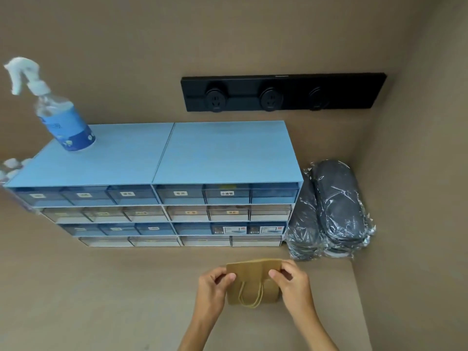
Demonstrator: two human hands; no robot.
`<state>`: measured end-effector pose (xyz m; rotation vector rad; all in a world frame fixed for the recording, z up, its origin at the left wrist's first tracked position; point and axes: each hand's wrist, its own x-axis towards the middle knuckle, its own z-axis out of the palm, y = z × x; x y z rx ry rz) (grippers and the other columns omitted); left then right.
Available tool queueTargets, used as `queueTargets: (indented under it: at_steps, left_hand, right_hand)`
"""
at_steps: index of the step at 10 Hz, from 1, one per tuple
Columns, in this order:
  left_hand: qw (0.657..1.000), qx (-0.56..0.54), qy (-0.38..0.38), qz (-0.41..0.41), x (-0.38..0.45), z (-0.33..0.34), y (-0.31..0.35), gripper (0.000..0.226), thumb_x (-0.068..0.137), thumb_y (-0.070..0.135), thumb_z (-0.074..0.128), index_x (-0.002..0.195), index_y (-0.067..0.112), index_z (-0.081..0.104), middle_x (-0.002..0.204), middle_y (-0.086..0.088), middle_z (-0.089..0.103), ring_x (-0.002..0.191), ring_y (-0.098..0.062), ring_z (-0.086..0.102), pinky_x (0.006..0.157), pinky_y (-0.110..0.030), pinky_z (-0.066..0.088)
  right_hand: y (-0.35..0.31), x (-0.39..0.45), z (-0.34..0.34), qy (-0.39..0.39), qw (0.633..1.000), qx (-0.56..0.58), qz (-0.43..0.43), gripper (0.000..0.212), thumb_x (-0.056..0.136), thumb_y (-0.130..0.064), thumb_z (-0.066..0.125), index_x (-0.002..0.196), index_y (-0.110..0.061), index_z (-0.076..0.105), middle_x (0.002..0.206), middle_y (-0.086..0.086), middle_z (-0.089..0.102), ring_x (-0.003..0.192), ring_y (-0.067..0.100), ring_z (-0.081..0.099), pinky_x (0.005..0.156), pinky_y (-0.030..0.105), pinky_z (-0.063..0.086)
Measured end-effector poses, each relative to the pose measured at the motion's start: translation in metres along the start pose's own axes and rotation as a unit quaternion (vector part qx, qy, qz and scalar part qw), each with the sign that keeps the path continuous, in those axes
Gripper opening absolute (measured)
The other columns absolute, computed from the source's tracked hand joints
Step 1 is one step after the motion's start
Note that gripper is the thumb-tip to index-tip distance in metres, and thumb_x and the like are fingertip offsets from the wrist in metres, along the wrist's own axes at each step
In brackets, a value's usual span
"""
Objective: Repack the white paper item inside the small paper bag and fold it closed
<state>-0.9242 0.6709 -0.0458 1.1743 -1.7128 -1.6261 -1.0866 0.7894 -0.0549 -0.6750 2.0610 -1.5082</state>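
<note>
A small brown paper bag [253,272] lies on the beige surface in front of me, its top flap folded over toward me and its twine handles [250,296] hanging down the front. My left hand [215,287] pinches the bag's left edge between thumb and fingers. My right hand [291,282] pinches the right edge the same way. No white paper item shows; whether it sits inside the bag I cannot tell.
A blue drawer organizer [164,188] with several labelled drawers stands behind the bag. A spray bottle [60,115] sits on its top left. Plastic-wrapped dark slippers [334,211] are stacked at the right corner. A black socket strip [281,92] hangs on the back wall.
</note>
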Motion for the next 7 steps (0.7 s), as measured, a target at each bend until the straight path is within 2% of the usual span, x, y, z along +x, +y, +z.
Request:
queueTargets:
  at_steps: [1,2,3,4,5,6,7]
  left_hand:
    - [1.0,0.021,-0.006,0.008,0.003,-0.002,-0.002,0.025,0.086,-0.007,0.068,0.066,0.007,0.071,0.056,0.011,0.06,0.056,-0.002,0.048,0.052,-0.015,0.038]
    - [1.0,0.024,-0.005,0.011,0.004,-0.001,-0.003,0.017,0.085,-0.007,0.068,0.069,-0.003,0.068,0.059,0.007,0.058,0.058,-0.007,0.047,0.052,-0.017,0.037]
    - [1.0,0.016,-0.012,0.005,0.005,-0.001,-0.001,0.013,0.086,-0.008,0.067,0.075,-0.003,0.073,0.065,0.002,0.066,0.062,-0.009,0.054,0.057,-0.021,0.042]
    - [1.0,0.012,-0.018,0.002,0.002,-0.001,0.003,0.02,0.086,-0.009,0.066,0.077,0.004,0.077,0.068,0.002,0.075,0.063,-0.005,0.062,0.059,-0.017,0.048]
    - [0.999,0.005,-0.031,-0.015,0.0,-0.002,0.007,0.027,0.086,-0.011,0.065,0.078,0.011,0.079,0.075,0.004,0.081,0.073,-0.01,0.07,0.064,-0.014,0.053]
    - [0.999,0.004,-0.043,-0.029,-0.001,-0.009,0.017,0.026,0.085,-0.003,0.072,0.102,0.018,0.076,0.104,0.002,0.079,0.103,-0.022,0.069,0.09,-0.025,0.053]
    - [0.996,0.08,0.001,0.048,-0.002,-0.024,0.039,0.052,0.082,0.019,0.079,0.126,0.038,0.059,0.127,0.02,0.058,0.118,-0.004,0.054,0.106,-0.03,0.04]
  right_hand:
    - [-0.001,-0.002,0.0,-0.006,1.0,-0.002,-0.001,0.026,0.079,0.009,0.072,0.08,-0.016,0.077,0.087,0.004,0.071,0.079,0.008,0.067,0.07,0.012,0.05]
    - [-0.001,-0.005,-0.001,-0.004,1.0,0.006,-0.002,0.027,0.079,0.009,0.071,0.081,-0.017,0.077,0.088,0.004,0.073,0.079,0.009,0.068,0.071,0.014,0.051]
    - [0.0,-0.005,0.0,0.0,1.0,0.015,-0.003,0.031,0.08,0.008,0.072,0.08,-0.023,0.076,0.088,0.001,0.074,0.079,0.008,0.069,0.071,0.015,0.051]
    - [0.002,-0.006,0.002,0.005,1.0,0.027,-0.005,0.032,0.08,0.007,0.072,0.08,-0.024,0.076,0.088,0.001,0.073,0.081,0.016,0.069,0.071,0.017,0.051]
    - [-0.001,-0.007,0.0,-0.003,0.999,0.051,-0.006,0.032,0.081,0.007,0.073,0.086,-0.024,0.076,0.093,0.003,0.073,0.088,0.026,0.069,0.077,0.017,0.052]
    - [-0.01,-0.01,-0.008,-0.031,0.996,0.086,0.0,0.046,0.081,-0.016,0.078,0.125,-0.024,0.066,0.126,-0.004,0.065,0.118,0.015,0.061,0.103,0.033,0.046]
    - [-0.037,-0.009,-0.024,-0.014,0.996,0.08,-0.029,0.059,0.087,-0.029,0.073,0.137,-0.046,0.049,0.141,-0.02,0.052,0.13,-0.001,0.047,0.112,0.032,0.035]
